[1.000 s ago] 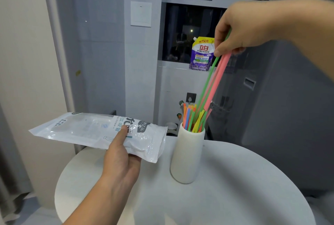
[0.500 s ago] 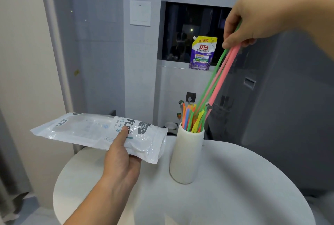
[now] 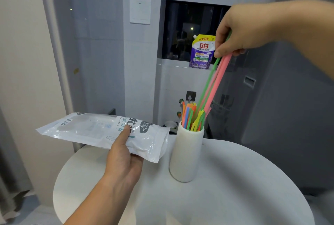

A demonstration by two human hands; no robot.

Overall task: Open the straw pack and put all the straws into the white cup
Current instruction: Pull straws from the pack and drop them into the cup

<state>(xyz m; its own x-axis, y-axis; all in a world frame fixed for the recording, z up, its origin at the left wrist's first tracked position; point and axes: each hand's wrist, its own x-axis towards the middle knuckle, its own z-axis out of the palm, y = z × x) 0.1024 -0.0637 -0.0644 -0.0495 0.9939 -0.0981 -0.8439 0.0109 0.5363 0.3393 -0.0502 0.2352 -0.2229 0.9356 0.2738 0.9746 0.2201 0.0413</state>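
A tall white cup (image 3: 186,154) stands on the round white table (image 3: 235,188) and holds several coloured straws (image 3: 191,116). My right hand (image 3: 238,31) is raised above and right of the cup and pinches the top ends of a few long green and pink straws (image 3: 213,83), whose lower ends reach into the cup. My left hand (image 3: 124,159) holds the clear plastic straw pack (image 3: 101,130) from below, thumb on top, left of the cup. The pack looks flat and I see no straws inside it.
A purple refill pouch (image 3: 202,51) stands on the window ledge behind the cup. A white wall switch (image 3: 140,10) is on the tiled wall. A dark cabinet side (image 3: 280,98) rises to the right of the table.
My right hand swung the long straws out to the right, then back left and slightly down. The pack and left hand stayed still.
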